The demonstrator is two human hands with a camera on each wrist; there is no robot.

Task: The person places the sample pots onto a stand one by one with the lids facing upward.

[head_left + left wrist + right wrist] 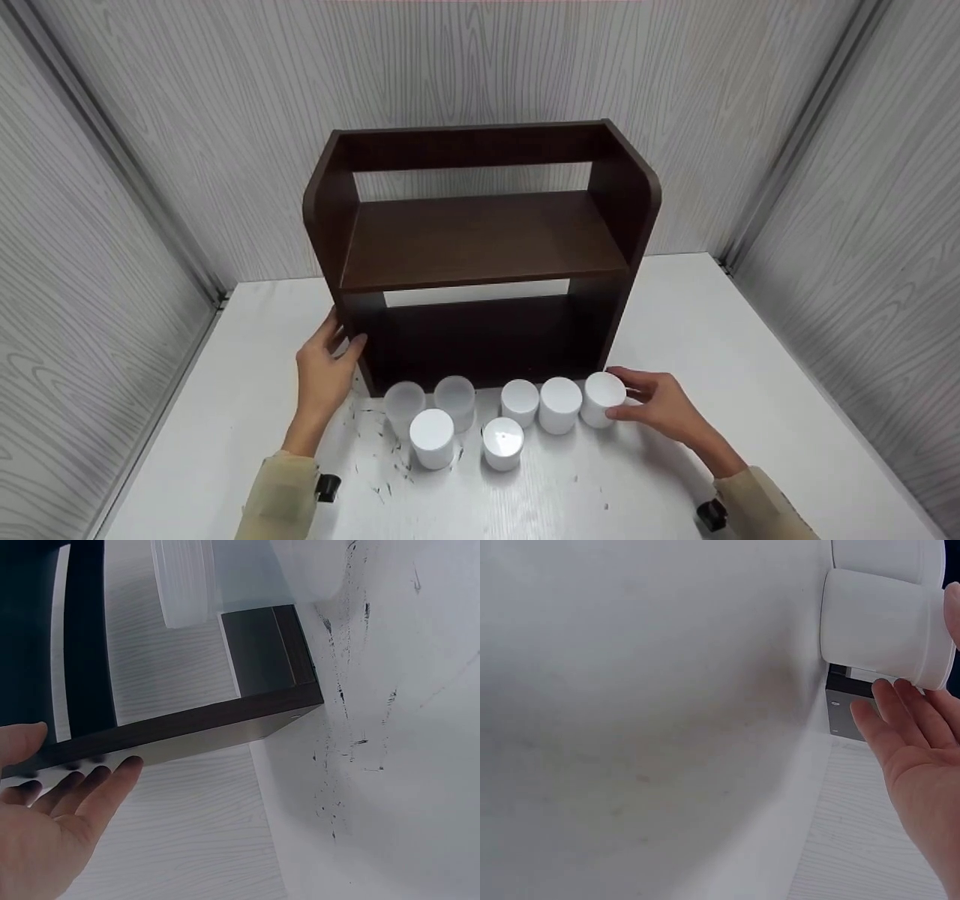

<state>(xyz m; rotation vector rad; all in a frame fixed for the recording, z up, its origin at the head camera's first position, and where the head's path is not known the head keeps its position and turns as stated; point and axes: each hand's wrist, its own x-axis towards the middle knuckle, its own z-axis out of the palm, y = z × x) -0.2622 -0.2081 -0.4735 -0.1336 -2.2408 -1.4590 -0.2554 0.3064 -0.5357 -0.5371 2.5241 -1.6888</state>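
Observation:
A dark brown two-tier shelf (484, 236) stands upright on the white table. My left hand (324, 375) holds the front edge of its left side panel (202, 720), thumb on one face and fingers on the other. Several white jars (560, 405) and two translucent ones (454, 401) stand in front of the shelf's bottom edge. At the right end of the row, my right hand (664, 409) holds a white jar (881, 626) near its top between thumb and fingers. That jar stands close to the shelf's lower right corner.
Two white jars, one left (433, 442) and one right (503, 444), stand nearer to me than the row. Dark scuff marks (341, 694) dot the table (750, 420). Grey wood-grain walls (225, 90) enclose the table at the back and both sides.

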